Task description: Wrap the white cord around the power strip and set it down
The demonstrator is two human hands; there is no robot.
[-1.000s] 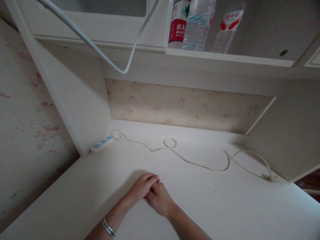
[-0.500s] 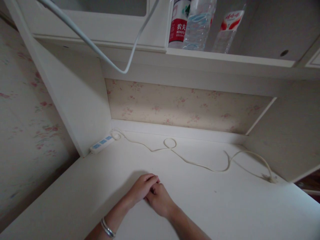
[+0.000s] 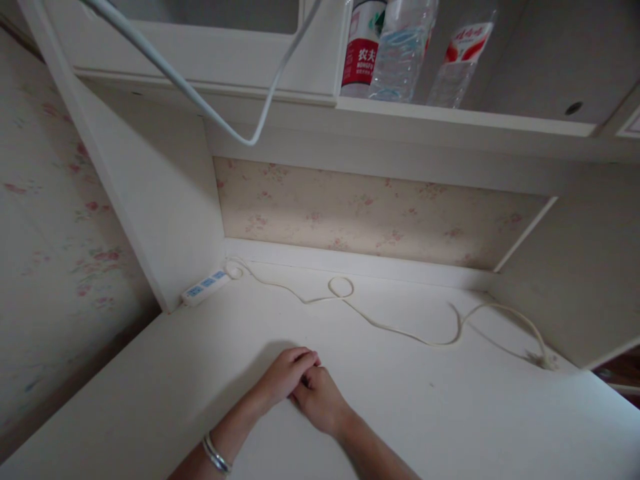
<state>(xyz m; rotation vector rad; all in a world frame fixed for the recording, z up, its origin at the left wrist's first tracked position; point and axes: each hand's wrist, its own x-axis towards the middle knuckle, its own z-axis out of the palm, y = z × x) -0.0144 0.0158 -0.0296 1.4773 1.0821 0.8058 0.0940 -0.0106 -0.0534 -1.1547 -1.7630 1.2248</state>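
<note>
My left hand [image 3: 287,375] and my right hand [image 3: 321,401] are clasped together above the front middle of the white desk [image 3: 400,420]. The left one lies partly over the right, its fingers closed around it. On the right hand the fingers curl in under the left palm and are mostly hidden. No object shows between the two hands. A silver bangle [image 3: 216,455] circles my left wrist. Closest to the hands among the things on the desk is a thin cream cable [image 3: 383,326], lying farther back and touched by neither.
A white power strip [image 3: 206,288] with blue sockets sits at the back left. The cable's plug [image 3: 549,361] rests at the right. Overhead, a shelf [image 3: 465,119] holds several plastic bottles [image 3: 400,60]. A pale bent tube or cable [image 3: 210,110] hangs at upper left.
Both hands stay clasped in the same place. Only the camera view has shifted very slightly, moving the shelf and bottles a little to the right.
</note>
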